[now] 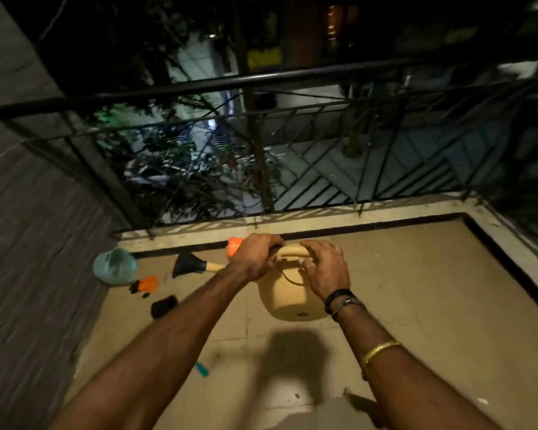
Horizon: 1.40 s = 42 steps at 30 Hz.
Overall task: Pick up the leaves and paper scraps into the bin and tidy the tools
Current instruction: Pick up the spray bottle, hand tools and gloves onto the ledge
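I am holding a cream plastic can (pixel 288 301) above the balcony floor, and its shadow falls on the tiles below it. My left hand (pixel 255 259) grips the left end of its yellow handle (pixel 292 251). My right hand (pixel 323 268) curls its fingers over the right end. An orange part (pixel 235 246) sticks out behind my left hand. A black brush with a wooden handle (pixel 189 264), orange-and-black gloves (pixel 145 285) and a flat black object (pixel 163 305) lie on the floor at the left. A brown leaf (pixel 359 401) lies near the bottom edge.
A teal bucket (pixel 115 265) lies tipped in the left corner by the wall. A small teal item (pixel 202 369) lies on the tiles under my left forearm, and a white scrap (pixel 482 400) at the lower right. A black metal railing (pixel 261 79) bounds the balcony ahead and right.
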{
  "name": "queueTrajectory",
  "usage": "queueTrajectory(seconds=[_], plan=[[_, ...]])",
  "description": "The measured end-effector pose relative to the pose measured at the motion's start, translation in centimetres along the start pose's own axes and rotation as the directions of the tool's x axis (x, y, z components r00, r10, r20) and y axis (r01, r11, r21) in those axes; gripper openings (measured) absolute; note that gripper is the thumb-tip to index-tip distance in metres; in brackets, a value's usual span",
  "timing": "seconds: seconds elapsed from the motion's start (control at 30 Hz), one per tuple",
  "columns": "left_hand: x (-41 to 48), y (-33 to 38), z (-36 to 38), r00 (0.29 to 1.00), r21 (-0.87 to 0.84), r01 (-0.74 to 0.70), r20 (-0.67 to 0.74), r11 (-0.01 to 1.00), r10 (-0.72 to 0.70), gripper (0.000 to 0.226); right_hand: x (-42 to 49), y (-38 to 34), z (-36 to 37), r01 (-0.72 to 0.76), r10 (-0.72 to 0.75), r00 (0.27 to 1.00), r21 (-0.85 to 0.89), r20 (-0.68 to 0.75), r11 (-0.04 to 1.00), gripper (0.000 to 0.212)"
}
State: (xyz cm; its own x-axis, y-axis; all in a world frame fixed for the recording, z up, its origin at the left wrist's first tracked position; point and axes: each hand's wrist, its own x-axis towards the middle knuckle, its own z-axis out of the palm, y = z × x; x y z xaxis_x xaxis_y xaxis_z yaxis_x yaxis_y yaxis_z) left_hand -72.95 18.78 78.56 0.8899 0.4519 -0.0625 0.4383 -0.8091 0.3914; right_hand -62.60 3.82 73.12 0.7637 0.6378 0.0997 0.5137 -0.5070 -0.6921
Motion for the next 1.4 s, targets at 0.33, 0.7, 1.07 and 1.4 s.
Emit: queueTrajectory(seconds=[0.33,0.7,1.07,1.4], plan=[[15.2,12.4,4.2,0.942,-0.067,-0.312,0.109,0.948,0.318,0.028,6.3,11.7,-10.4,-0.219,0.204,0.943,-0.029,-0.264,0.975,0.03],[31.0,23.6,12.0,0.845,-0.113,-0.479,0.208,0.87,0.492,0.032,12.4,24.5,-17.6,-0.499,0.459,0.751,0.047,-0.476,0.865,0.027],[50.7,37.7,18.7,0.591,-0.249,-0.641,0.443,0.726,0.674,0.027,21.6,36.3,-26.3,-0.653,0.595,0.522,0.161,-0.612,0.74,0.022],[60.9,55.7,28.2,0.372,-0.315,-0.759,0.507,0.569,0.778,0.023,24.5,50.9,-35.3,-0.77,0.631,0.336,0.182,-0.699,0.611,0.03]])
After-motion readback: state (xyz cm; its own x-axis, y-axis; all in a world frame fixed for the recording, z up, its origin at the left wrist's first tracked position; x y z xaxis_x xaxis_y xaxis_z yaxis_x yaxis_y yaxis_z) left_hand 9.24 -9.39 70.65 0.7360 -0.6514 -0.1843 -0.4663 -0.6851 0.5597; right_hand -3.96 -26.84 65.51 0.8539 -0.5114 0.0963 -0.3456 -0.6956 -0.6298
